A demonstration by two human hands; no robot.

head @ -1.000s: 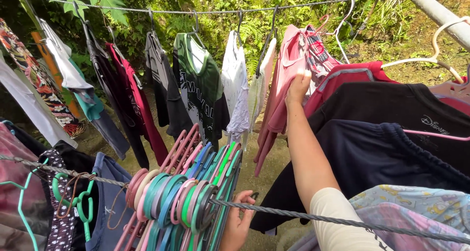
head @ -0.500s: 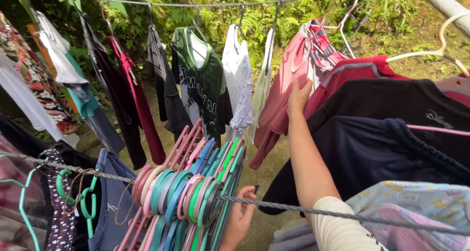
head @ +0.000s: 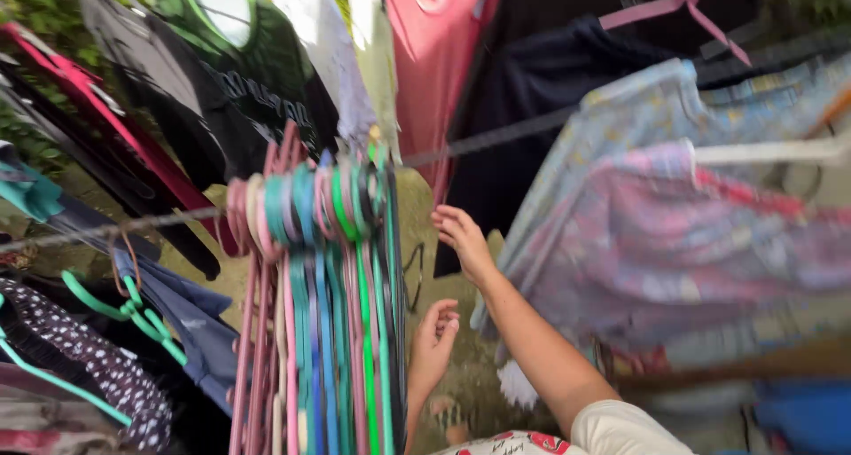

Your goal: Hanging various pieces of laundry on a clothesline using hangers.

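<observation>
Outdoor drying yard, green foliage at far left, dirt ground (head: 448, 304) below. Clothesline wire (head: 496, 137) running left to right, loaded with garments. Thick bunch of empty plastic hangers (head: 315, 286), pink, teal, blue and green, hooked on the wire at centre and hanging straight down. Pink shirt (head: 434, 65) at far centre, dark garment (head: 532, 91) beside it, pale floral pyjamas (head: 656, 233) at right on a white hanger.

Left hand (head: 434, 340) near, low, just right of the hanger bunch; fingers loosely curled, apart, gripping nothing, not clearly touching a hanger. Right hand (head: 461, 238) raised between the bunch and the floral pyjamas, below the wire; fingers spread and empty. Both apart from the garments, as far as the blur allows.

Judgement on doing it well: single out one hanger by its hook at the top of the bunch rather than pulling at the lower bars, since those are packed tight and likely to tangle or drag neighbours off the wire. Steady the bunch with the left hand, lift the chosen hook up and clear with the right. Keep the forearm off the pyjamas.
</observation>
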